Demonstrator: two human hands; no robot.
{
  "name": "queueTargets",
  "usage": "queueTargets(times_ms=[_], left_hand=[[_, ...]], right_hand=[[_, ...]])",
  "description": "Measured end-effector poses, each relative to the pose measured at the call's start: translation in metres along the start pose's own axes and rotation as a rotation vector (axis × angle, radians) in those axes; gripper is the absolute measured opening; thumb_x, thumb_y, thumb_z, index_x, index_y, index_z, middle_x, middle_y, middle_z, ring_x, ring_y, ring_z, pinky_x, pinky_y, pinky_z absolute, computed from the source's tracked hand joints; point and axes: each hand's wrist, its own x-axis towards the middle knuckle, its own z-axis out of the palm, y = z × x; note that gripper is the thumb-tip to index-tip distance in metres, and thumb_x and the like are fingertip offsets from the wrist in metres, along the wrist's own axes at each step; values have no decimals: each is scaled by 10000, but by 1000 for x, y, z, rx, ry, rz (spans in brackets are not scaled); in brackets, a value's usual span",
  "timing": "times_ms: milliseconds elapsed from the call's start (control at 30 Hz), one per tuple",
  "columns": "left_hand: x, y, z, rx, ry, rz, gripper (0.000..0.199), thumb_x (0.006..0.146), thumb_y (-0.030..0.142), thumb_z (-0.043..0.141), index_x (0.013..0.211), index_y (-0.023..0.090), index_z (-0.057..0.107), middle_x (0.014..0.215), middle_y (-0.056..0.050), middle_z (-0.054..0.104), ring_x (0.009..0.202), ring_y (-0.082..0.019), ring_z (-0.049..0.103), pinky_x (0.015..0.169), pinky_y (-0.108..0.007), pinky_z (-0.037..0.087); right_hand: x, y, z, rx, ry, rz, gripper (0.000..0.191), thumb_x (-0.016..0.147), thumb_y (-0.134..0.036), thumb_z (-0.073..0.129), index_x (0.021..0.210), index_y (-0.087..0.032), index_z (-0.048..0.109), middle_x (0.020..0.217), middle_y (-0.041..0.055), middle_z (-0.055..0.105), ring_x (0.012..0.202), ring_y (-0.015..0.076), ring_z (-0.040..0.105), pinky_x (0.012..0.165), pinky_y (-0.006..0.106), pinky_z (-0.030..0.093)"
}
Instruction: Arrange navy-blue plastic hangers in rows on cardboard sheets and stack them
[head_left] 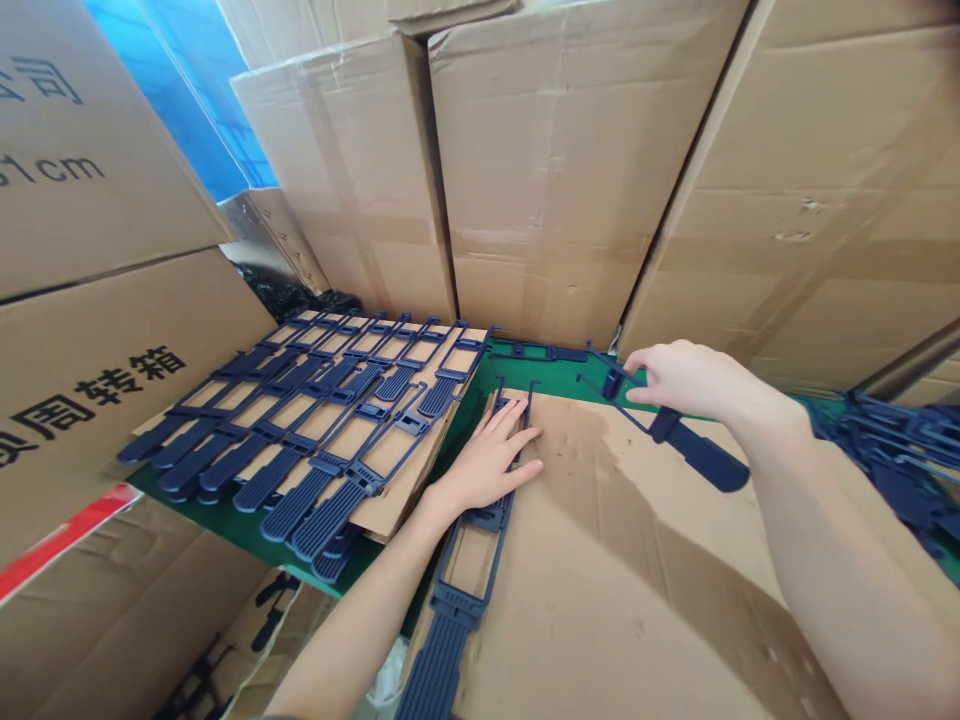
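My left hand (491, 460) lies flat with its fingers spread on a dark blue plastic part, mostly covered, near the left edge of a cardboard sheet (570, 600). Just nearer to me lies another such part (439, 655), with an open frame and a ribbed paddle end. Raised above the sheet's far side, my right hand (686, 375) pinches a dark blue plastic frame part (709, 455) by its frame, its paddle end pointing right and toward me. To the left, rows of the same parts (315, 500) lie on a stack of cardboard (390, 500).
A heap of blue parts (885, 460) lies at the right. One more part (540, 352) rests on the green surface (559, 374) at the back. Large cardboard boxes (570, 170) wall off the far side, and printed boxes (97, 370) stand at the left.
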Motion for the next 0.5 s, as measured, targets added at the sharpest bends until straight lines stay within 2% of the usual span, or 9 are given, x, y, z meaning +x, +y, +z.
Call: queueTargets(times_ms=[100, 200, 267, 333, 500], left_hand=[[0, -2, 1, 13, 1, 13, 507, 950, 476, 432, 1370, 195, 473, 1568, -121, 172, 1456, -243, 106, 1174, -452, 140], [0, -3, 1, 3, 5, 16, 498, 947, 478, 435, 1369, 216, 470, 1575, -97, 160, 1456, -250, 107, 1168, -468, 160], [1, -3, 1, -6, 8, 16, 490, 945, 475, 439, 1365, 226, 473, 1578, -82, 148, 1456, -256, 109, 1167, -476, 163], [1, -3, 1, -8, 7, 18, 488, 947, 475, 436, 1363, 222, 477, 1579, -80, 147, 1456, -256, 108, 1171, -471, 153], [1, -3, 0, -16, -4, 6, 495, 954, 477, 427, 1380, 229, 464, 1578, -71, 158, 1457, -259, 97, 1177, -463, 138]], right_hand=[[-1, -5, 5, 96, -210, -22, 385, 662, -339, 690, 1030, -227, 669, 676, 35, 675, 630, 220, 621, 513, 289, 379], [-5, -11, -1, 354, -369, -183, 379, 712, -343, 652, 1075, -234, 638, 770, 33, 710, 714, 222, 653, 587, 287, 452], [-6, -14, -6, 471, -382, -264, 346, 748, -345, 616, 1077, -239, 628, 855, 28, 720, 773, 220, 662, 625, 282, 470], [-5, -13, -6, 481, -369, -258, 310, 754, -320, 616, 1051, -235, 632, 878, 24, 721, 787, 215, 664, 633, 277, 471], [12, -4, 21, 235, -335, -115, 377, 677, -174, 684, 1051, -212, 659, 846, 32, 719, 766, 217, 657, 610, 275, 446]])
